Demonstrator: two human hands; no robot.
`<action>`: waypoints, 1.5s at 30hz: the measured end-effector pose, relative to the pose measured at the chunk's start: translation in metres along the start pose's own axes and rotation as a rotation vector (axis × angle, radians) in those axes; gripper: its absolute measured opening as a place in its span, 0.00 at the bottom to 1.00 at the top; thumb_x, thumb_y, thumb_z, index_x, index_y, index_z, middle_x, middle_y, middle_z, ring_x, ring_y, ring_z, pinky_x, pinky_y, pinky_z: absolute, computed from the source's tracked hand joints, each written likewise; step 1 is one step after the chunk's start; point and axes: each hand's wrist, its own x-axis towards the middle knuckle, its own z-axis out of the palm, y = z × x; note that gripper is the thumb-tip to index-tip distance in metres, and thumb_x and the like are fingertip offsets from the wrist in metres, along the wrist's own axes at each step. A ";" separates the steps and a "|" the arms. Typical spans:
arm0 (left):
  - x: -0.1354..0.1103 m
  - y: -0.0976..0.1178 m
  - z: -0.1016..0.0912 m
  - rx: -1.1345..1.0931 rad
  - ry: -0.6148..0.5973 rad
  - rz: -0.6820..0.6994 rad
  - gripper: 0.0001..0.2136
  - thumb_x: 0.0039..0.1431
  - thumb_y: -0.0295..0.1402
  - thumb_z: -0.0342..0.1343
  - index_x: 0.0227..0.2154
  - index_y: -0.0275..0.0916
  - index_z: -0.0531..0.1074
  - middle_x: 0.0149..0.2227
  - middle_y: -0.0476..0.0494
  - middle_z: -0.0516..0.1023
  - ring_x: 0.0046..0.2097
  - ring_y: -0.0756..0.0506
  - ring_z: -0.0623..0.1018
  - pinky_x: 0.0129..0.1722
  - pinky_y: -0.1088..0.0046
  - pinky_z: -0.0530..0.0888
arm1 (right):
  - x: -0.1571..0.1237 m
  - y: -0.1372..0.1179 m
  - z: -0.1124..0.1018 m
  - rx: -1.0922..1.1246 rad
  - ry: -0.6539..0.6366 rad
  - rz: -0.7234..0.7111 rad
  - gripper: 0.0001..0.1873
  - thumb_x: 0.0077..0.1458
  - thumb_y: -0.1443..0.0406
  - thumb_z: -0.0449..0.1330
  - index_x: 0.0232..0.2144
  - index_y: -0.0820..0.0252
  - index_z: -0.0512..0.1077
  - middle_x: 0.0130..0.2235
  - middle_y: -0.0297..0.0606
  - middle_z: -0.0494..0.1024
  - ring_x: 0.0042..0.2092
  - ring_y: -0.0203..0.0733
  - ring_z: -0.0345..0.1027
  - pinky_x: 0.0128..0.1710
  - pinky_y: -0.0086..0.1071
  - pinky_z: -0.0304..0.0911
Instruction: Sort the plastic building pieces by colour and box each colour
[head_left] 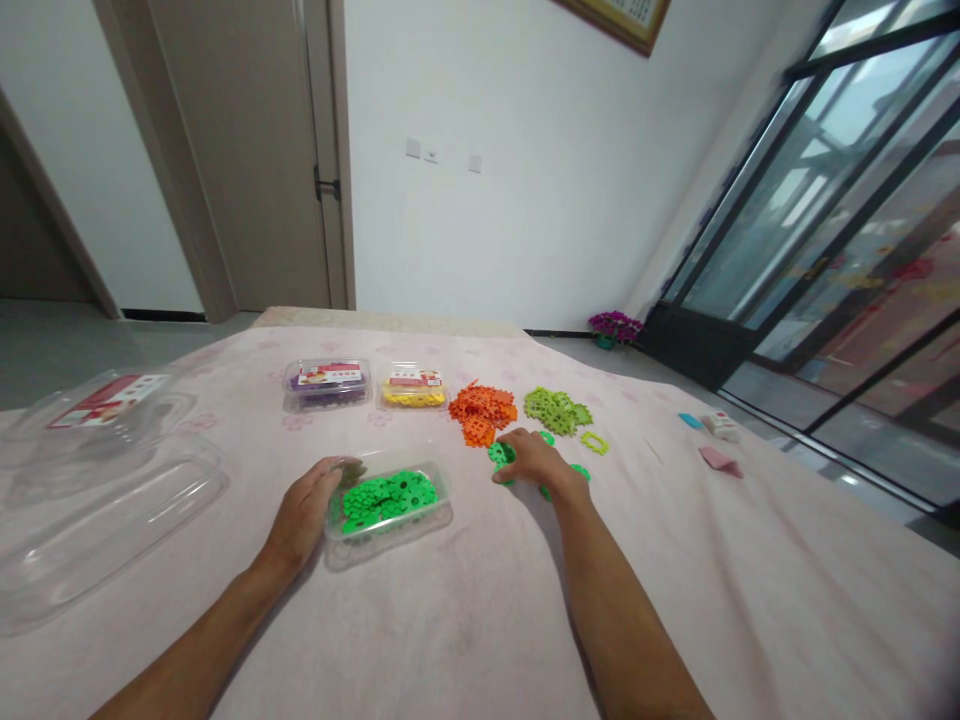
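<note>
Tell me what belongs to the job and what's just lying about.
Likely job: tub of green pieces, loose green pieces, orange pile, lime pile, purple-filled box, yellow-filled box, clear containers.
Likely lying about: pink scrap, blue item, white item, flowers.

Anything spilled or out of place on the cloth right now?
Slightly: one yellow-green piece lies just off its pile, and a few bright green pieces sit loose by the right hand, outside the tub that holds others like them. I see nothing damaged.
</note>
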 end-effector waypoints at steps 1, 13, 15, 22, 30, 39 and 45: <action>0.000 0.000 0.000 0.002 -0.003 0.002 0.19 0.56 0.44 0.51 0.40 0.35 0.76 0.43 0.37 0.82 0.46 0.38 0.79 0.52 0.58 0.71 | -0.001 -0.003 -0.002 0.000 -0.002 0.009 0.38 0.39 0.53 0.72 0.54 0.53 0.72 0.56 0.46 0.69 0.57 0.57 0.62 0.53 0.41 0.58; -0.001 0.003 0.000 -0.004 0.009 0.020 0.18 0.56 0.44 0.52 0.39 0.35 0.76 0.42 0.36 0.82 0.45 0.38 0.80 0.52 0.57 0.71 | -0.003 -0.009 0.001 0.221 -0.053 0.062 0.21 0.39 0.65 0.69 0.38 0.58 0.71 0.40 0.36 0.75 0.38 0.40 0.68 0.33 0.29 0.58; -0.002 0.004 0.001 -0.005 0.008 0.021 0.18 0.55 0.44 0.52 0.39 0.35 0.76 0.41 0.36 0.82 0.45 0.38 0.80 0.52 0.57 0.71 | -0.002 -0.011 0.003 0.251 -0.053 0.053 0.21 0.39 0.67 0.68 0.39 0.58 0.70 0.38 0.35 0.75 0.37 0.39 0.68 0.31 0.28 0.57; -0.002 0.007 0.002 -0.008 0.007 0.006 0.19 0.55 0.45 0.53 0.39 0.35 0.77 0.42 0.36 0.82 0.45 0.38 0.80 0.52 0.58 0.71 | 0.000 -0.013 0.003 0.292 -0.098 0.060 0.21 0.39 0.67 0.69 0.38 0.59 0.70 0.37 0.35 0.76 0.36 0.39 0.68 0.31 0.27 0.57; -0.002 0.005 0.001 0.008 0.013 0.016 0.18 0.55 0.45 0.53 0.38 0.35 0.76 0.41 0.37 0.82 0.45 0.38 0.80 0.51 0.59 0.72 | 0.002 -0.019 0.007 0.562 -0.109 -0.038 0.08 0.42 0.68 0.62 0.25 0.59 0.64 0.23 0.28 0.67 0.24 0.33 0.60 0.25 0.27 0.56; -0.002 0.005 0.002 -0.007 0.003 0.016 0.18 0.56 0.43 0.52 0.39 0.35 0.76 0.41 0.37 0.82 0.45 0.39 0.80 0.52 0.58 0.71 | -0.017 -0.074 -0.027 0.998 0.064 -0.266 0.09 0.45 0.63 0.62 0.30 0.60 0.69 0.29 0.30 0.68 0.30 0.33 0.63 0.25 0.24 0.62; -0.002 0.007 0.002 -0.007 0.013 0.003 0.18 0.55 0.43 0.53 0.39 0.34 0.77 0.41 0.37 0.82 0.44 0.39 0.80 0.51 0.58 0.72 | -0.024 -0.111 -0.017 0.999 0.069 -0.350 0.13 0.47 0.65 0.63 0.38 0.60 0.74 0.36 0.34 0.76 0.34 0.36 0.69 0.33 0.30 0.68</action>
